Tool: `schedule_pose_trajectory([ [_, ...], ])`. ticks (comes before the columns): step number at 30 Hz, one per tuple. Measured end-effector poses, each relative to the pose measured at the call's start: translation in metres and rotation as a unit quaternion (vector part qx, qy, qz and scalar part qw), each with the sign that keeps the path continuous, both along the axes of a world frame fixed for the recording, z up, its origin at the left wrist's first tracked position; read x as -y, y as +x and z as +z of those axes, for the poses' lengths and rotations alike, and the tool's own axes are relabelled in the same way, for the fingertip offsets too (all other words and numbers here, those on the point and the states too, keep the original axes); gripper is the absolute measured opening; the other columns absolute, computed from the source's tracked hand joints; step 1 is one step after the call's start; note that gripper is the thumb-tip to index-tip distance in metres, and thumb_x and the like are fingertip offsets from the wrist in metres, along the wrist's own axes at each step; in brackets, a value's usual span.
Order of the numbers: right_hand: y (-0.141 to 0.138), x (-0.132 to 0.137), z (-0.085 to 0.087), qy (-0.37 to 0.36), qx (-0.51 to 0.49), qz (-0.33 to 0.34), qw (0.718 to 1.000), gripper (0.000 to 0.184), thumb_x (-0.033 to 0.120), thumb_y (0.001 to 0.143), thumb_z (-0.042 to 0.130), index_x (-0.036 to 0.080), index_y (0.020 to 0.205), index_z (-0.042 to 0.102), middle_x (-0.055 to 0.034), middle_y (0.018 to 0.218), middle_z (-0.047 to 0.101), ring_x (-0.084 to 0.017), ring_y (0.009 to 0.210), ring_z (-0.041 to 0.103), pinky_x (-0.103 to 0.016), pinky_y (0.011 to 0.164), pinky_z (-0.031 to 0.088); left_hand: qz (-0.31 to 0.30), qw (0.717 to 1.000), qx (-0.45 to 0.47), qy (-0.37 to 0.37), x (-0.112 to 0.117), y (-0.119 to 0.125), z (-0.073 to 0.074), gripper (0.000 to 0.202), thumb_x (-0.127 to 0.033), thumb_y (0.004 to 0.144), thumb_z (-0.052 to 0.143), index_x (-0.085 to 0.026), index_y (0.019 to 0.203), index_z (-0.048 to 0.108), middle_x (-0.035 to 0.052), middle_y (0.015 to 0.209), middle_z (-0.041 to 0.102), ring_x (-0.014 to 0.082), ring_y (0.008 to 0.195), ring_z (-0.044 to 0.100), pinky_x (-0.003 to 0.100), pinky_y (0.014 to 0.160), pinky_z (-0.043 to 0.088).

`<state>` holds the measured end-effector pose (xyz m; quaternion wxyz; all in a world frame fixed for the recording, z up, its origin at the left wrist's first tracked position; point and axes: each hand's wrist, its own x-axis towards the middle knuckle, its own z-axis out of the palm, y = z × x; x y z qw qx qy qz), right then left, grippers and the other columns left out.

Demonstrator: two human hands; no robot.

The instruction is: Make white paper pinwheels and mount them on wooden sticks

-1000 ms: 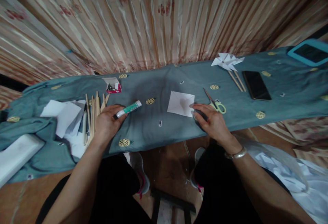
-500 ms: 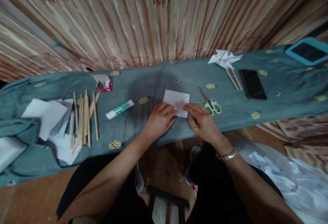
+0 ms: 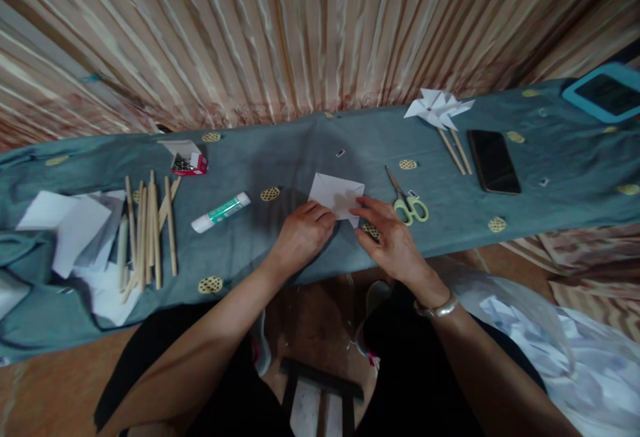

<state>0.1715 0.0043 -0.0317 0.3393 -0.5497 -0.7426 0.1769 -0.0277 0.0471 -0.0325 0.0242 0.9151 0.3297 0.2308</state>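
A small white sheet of paper (image 3: 338,190) with crease lines lies on the cloth in front of me, a corner pointing out at its lower right. My left hand (image 3: 307,231) grips its lower left edge, fingers curled together and thumb hidden. At the paper's right edge, my right hand (image 3: 384,230) has its thumb and fingers apart, fingertips touching the sheet. Green-handled scissors (image 3: 410,209) lie just right of that hand, blades pointing away. A glue stick (image 3: 220,213) with a green label rests left of my left hand.
Several wooden sticks (image 3: 155,230) and loose white papers (image 3: 83,230) lie at left, below an opened red box (image 3: 189,162) of small metal pieces. Paper pinwheels (image 3: 439,110) on sticks and a black phone (image 3: 494,162) are at right. A plastic bag (image 3: 565,350) of papers stands below.
My right hand's thumb and fingers have spread wider, and the paper's lower right corner now sticks out below the edge. My left hand still presses the paper. The view has shifted slightly.
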Motion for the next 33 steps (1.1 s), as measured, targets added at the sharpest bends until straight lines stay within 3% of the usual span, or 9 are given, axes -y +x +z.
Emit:
schedule_pose_trajectory([
  [3,-0.001,0.003,-0.001,-0.024,-0.051,-0.001,0.998,0.024,0.025,0.081,0.068,0.020,0.104,0.072,-0.0131,0.138,0.057,-0.030,0.131,0.050,-0.051,0.109,0.040,-0.018,0.998,0.051,-0.027,0.012,-0.003,0.001,0.015,-0.015,0.093,0.054,-0.011,0.089,0.067,0.0071,0.084,0.069,0.0198,0.083,0.062,0.032,0.078,0.055],
  [8,-0.003,0.009,-0.006,-0.065,-0.103,0.021,0.992,0.005,0.028,0.080,0.072,0.024,0.082,0.074,-0.0082,0.134,0.061,-0.030,0.133,0.048,-0.052,0.111,0.038,-0.048,0.992,0.091,-0.077,0.034,-0.013,0.001,0.012,-0.014,0.093,0.055,-0.011,0.097,0.066,0.0085,0.094,0.071,0.0188,0.088,0.063,0.032,0.081,0.056],
  [12,-0.006,0.011,-0.007,-0.064,-0.101,0.021,0.993,0.004,0.026,0.082,0.071,0.024,0.081,0.073,-0.0091,0.133,0.062,-0.029,0.133,0.049,-0.053,0.111,0.037,-0.047,0.989,0.100,-0.096,0.038,-0.017,0.000,0.013,-0.015,0.093,0.055,-0.011,0.100,0.065,0.0092,0.097,0.071,0.0196,0.091,0.063,0.034,0.082,0.056],
  [18,-0.012,0.012,-0.003,-0.058,-0.068,0.002,0.996,0.005,0.024,0.083,0.068,0.025,0.080,0.073,-0.0086,0.130,0.063,-0.029,0.135,0.046,-0.054,0.112,0.036,-0.044,0.989,0.098,-0.102,0.041,-0.018,0.002,0.025,-0.015,0.094,0.053,-0.012,0.118,0.059,0.0086,0.098,0.070,0.0195,0.092,0.063,0.036,0.083,0.057],
  [22,-0.014,0.013,-0.001,-0.068,-0.062,-0.012,0.996,0.005,0.025,0.082,0.069,0.024,0.078,0.072,-0.0076,0.130,0.063,-0.029,0.135,0.046,-0.055,0.111,0.038,-0.066,0.990,0.094,-0.087,0.042,-0.020,-0.001,0.022,-0.014,0.094,0.052,-0.013,0.114,0.062,0.0089,0.101,0.069,0.0207,0.095,0.062,0.037,0.082,0.057],
  [33,-0.019,0.015,-0.001,-0.060,-0.046,-0.035,0.997,0.006,0.020,0.082,0.067,0.024,0.077,0.068,-0.0086,0.131,0.061,-0.029,0.135,0.046,-0.056,0.112,0.038,-0.044,0.986,0.114,-0.116,0.041,-0.016,-0.005,0.021,-0.015,0.094,0.054,-0.015,0.113,0.064,0.0086,0.100,0.068,0.0199,0.095,0.061,0.037,0.080,0.056],
])
